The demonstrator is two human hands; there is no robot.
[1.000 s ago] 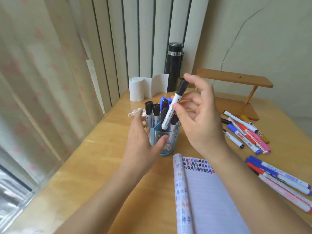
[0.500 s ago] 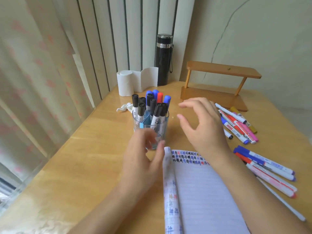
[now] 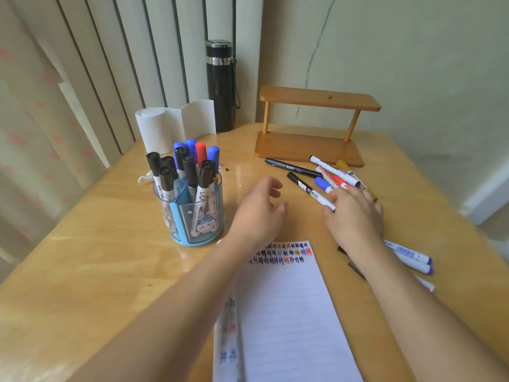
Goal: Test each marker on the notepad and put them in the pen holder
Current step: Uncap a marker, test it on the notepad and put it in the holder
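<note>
Touching the black marker (image 3: 310,191) at 1 o'clock from the notepad (image 3: 289,304) with the right hand (image 3: 355,216), fingers straight. Left hand (image 3: 259,213) hovering loose and empty. Best pinching mid-barrel, sparing the neighbouring markers (image 3: 336,175), with the pen holder (image 3: 196,219) waiting at 10 o'clock.

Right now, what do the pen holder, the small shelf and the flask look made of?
Pen holder: likely plastic, clear tinted walls, opaque blue ribs and base; markers show through. Small shelf: looks like wood, warm brown, smooth satin finish, round posts; grain unreadable. Flask: probably metal, matte black body, shiny silver band under the lid; coated plastic possible.
</note>
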